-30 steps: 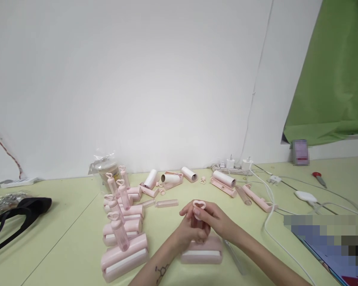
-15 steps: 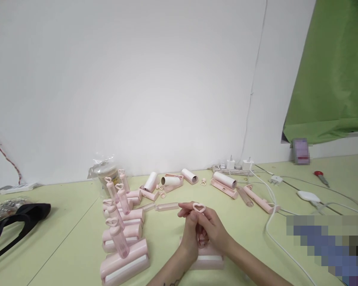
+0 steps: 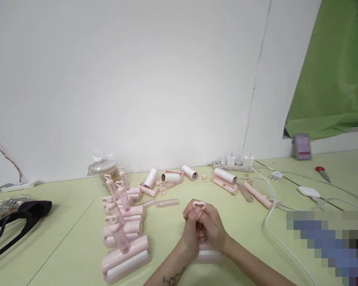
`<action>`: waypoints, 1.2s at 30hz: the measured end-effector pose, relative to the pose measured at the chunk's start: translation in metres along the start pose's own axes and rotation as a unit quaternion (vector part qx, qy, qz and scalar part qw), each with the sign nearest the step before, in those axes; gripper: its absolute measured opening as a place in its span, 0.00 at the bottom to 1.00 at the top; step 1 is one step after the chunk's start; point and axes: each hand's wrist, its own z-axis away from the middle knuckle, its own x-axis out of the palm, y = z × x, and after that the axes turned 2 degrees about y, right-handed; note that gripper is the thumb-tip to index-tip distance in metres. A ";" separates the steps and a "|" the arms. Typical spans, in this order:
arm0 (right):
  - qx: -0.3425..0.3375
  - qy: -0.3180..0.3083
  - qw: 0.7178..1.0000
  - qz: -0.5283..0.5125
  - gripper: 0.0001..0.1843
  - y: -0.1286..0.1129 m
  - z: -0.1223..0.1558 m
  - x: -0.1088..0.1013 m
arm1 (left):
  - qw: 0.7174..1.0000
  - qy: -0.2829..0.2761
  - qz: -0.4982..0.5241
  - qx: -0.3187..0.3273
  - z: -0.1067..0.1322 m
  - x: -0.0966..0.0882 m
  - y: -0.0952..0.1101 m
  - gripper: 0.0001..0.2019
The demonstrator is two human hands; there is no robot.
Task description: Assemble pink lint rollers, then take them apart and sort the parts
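"What were the two hands doing?"

"They were together. The left hand [image 3: 191, 235] and the right hand [image 3: 216, 227] were wrapped round the heart-topped handle [image 3: 199, 205], fingers overlapping, with both thumbs pressed close below its pink loop."

"And where was that handle?"

"Upright between the palms, near the front of the green table [image 3: 161, 234]. The loop poked out above the knuckles, and a bit of clear tube showed between the wrists. Just below was a pink roller [image 3: 209, 257] with a pale strip along its front. The hands covered the spot where the two would meet, so I couldn't tell whether they were joined."

"What stood to the left?"

"A column of other rollers [image 3: 125, 260], running back from the near edge, with heart-topped handles rising from them. Behind those was a tub in clear plastic [image 3: 107, 173]."

"Further back?"

"A loose clear tube [image 3: 168, 203] lay flat beyond the hands. Closer to the wall, a white roll [image 3: 225, 176] rested on an open pink case [image 3: 224, 186], with a power strip [image 3: 232, 167] just behind. Off to the right lay a red-handled tool [image 3: 320, 171]."
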 end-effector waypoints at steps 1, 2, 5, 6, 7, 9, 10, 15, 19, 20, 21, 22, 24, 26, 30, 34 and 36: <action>-0.007 0.003 1.000 0.010 0.14 0.000 0.000 0.000 | 1.000 0.001 0.003 0.004 0.000 0.000 0.000 0.24; -0.015 0.004 1.000 0.021 0.14 0.000 0.000 0.001 | 1.000 0.001 0.005 0.008 0.000 -0.001 -0.001 0.24; -0.018 -0.002 0.999 0.037 0.15 0.001 0.002 0.001 | 1.000 -0.004 0.000 0.019 -0.003 -0.002 -0.004 0.25; -0.004 -0.009 0.999 0.032 0.15 0.002 0.002 0.000 | 1.000 -0.009 -0.003 0.025 -0.004 -0.003 -0.006 0.26; 0.016 -0.021 0.999 0.020 0.15 0.003 0.002 -0.001 | 0.999 -0.015 -0.007 0.031 -0.005 -0.003 -0.006 0.27; 0.058 -0.054 0.997 -0.020 0.16 0.005 0.001 -0.006 | 0.998 -0.036 -0.019 0.049 -0.006 -0.005 -0.008 0.29; 0.071 -0.076 0.993 -0.051 0.18 0.005 0.000 -0.010 | 0.997 -0.049 -0.026 0.059 -0.005 -0.006 -0.008 0.30; 0.073 -0.145 0.981 -0.104 0.24 -0.009 -0.008 -0.043 | 0.988 -0.083 -0.092 0.093 0.011 -0.009 -0.010 0.26; 0.154 -0.268 0.947 0.092 0.25 -0.030 -0.011 -0.069 | 0.972 -0.121 -0.172 0.106 0.020 -0.012 -0.007 0.22; 0.173 -0.293 0.931 0.135 0.26 -0.033 -0.010 -0.073 | 0.971 -0.124 -0.174 0.110 0.020 -0.013 -0.004 0.21; 0.184 -0.315 0.915 0.171 0.26 -0.035 -0.010 -0.076 | 0.968 -0.130 -0.177 0.119 0.020 -0.014 -0.001 0.19; 0.189 -0.338 0.901 0.197 0.25 -0.036 -0.009 -0.077 | 0.963 -0.142 -0.185 0.133 0.020 -0.015 0.003 0.16; 0.190 -0.368 0.880 0.232 0.26 -0.032 -0.005 -0.075 | 0.946 -0.172 -0.213 0.175 0.021 -0.017 0.012 0.11; 0.178 -0.363 0.876 0.262 0.30 -0.025 -0.002 -0.068 | 0.923 -0.185 -0.264 0.208 0.026 -0.020 0.019 0.11; 0.173 -0.348 0.867 0.313 0.32 -0.012 0.005 -0.049 | 0.903 -0.137 -0.358 0.193 0.038 -0.031 0.020 0.35; 0.127 -0.342 0.844 0.394 0.20 -0.002 0.006 -0.039 | 0.850 0.041 -0.435 0.295 0.045 -0.054 0.006 0.34; 0.096 -0.283 0.848 0.437 0.17 0.007 0.002 -0.041 | 0.794 0.097 -0.470 0.373 0.044 -0.069 -0.004 0.26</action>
